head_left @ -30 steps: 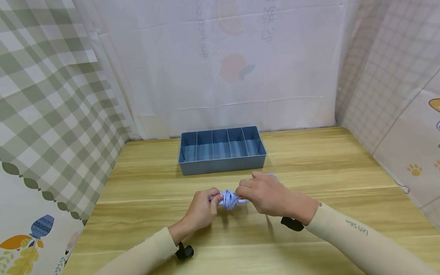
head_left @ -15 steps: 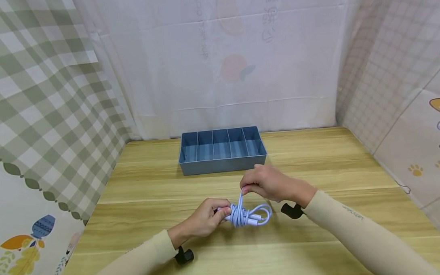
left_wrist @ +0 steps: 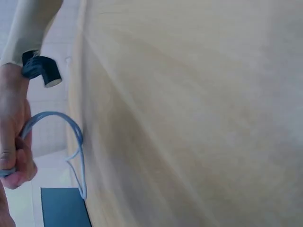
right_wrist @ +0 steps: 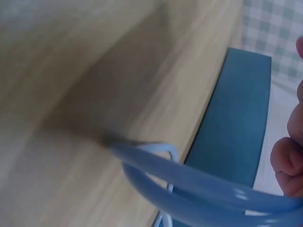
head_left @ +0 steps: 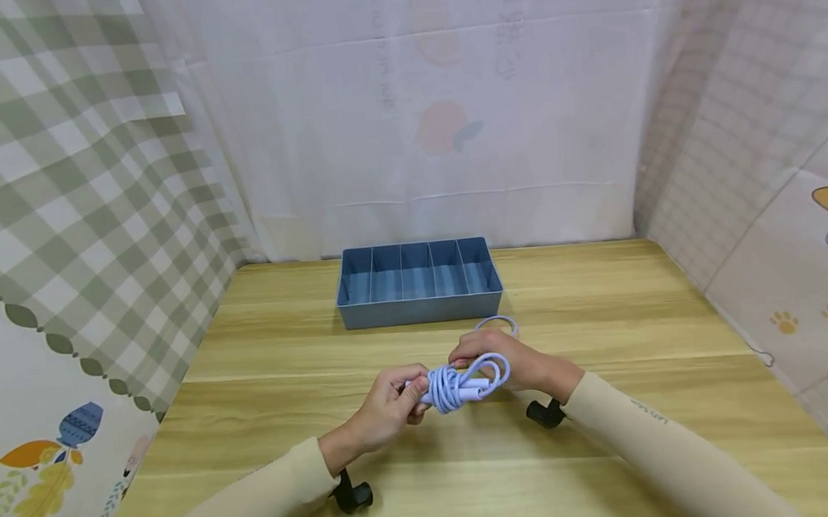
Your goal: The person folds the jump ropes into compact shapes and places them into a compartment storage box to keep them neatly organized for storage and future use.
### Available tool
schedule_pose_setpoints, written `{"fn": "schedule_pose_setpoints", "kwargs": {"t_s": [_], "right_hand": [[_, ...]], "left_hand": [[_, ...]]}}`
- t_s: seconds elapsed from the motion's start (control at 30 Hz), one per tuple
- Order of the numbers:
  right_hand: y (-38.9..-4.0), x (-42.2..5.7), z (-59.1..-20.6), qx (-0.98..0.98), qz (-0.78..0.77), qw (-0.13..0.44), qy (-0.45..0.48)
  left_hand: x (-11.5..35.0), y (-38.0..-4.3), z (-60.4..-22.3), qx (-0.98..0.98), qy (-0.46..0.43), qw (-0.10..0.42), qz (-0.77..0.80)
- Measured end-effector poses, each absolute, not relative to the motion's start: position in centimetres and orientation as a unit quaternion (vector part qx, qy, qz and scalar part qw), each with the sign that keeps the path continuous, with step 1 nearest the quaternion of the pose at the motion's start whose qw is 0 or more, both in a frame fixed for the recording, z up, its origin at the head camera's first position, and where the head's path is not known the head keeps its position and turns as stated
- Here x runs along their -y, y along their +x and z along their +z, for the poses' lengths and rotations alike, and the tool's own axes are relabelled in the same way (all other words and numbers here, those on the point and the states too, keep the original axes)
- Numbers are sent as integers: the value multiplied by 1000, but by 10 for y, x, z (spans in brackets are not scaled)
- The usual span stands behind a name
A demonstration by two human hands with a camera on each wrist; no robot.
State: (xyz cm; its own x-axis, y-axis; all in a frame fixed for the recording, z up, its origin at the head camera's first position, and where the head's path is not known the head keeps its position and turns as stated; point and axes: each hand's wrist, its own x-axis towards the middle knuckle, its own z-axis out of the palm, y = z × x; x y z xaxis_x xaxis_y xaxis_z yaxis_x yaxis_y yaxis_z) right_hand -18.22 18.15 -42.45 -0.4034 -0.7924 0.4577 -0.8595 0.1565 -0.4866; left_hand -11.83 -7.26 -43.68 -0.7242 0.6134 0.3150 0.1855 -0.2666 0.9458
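A lavender cable (head_left: 446,390) is wound into a bundle around its two straight, tube-like ends (head_left: 470,394), with loops sticking out to the right. My left hand (head_left: 387,413) grips the bundle's left end between thumb and fingers, above the table. Just behind the bundle, my right hand (head_left: 509,358) pinches a strand of the same cable, partly hidden by the loops. A slack curve of cable (left_wrist: 78,135) hangs from the right hand in the left wrist view. Close loops (right_wrist: 199,187) cross the right wrist view.
A blue-grey box (head_left: 419,311) with several narrow compartments stands behind the hands on the wood-grain table (head_left: 593,298). A white cloth (head_left: 410,160) hangs at the back, with a green checked cloth (head_left: 110,170) at the left. Black cameras (head_left: 352,495) sit on both wrists.
My right hand, which had pulled the strand up above the bundle, has dropped behind it. My left hand has raised and tilted the bundle slightly, and slack cable shows behind the right hand.
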Motion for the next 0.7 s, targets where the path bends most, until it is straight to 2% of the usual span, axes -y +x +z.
{"fn": "schedule_pose_setpoints", "kwargs": {"t_s": [0.13, 0.37, 0.7], "right_hand": [[-176, -178, -431, 790, 326, 81, 513], [-162, -167, -435, 841, 241, 88, 476], [-144, -156, -437, 866, 174, 102, 457]], "left_hand": [[70, -121, -432, -606, 268, 112, 741], [61, -129, -433, -654, 143, 28, 742], [62, -146, -438, -733, 66, -73, 673]]}}
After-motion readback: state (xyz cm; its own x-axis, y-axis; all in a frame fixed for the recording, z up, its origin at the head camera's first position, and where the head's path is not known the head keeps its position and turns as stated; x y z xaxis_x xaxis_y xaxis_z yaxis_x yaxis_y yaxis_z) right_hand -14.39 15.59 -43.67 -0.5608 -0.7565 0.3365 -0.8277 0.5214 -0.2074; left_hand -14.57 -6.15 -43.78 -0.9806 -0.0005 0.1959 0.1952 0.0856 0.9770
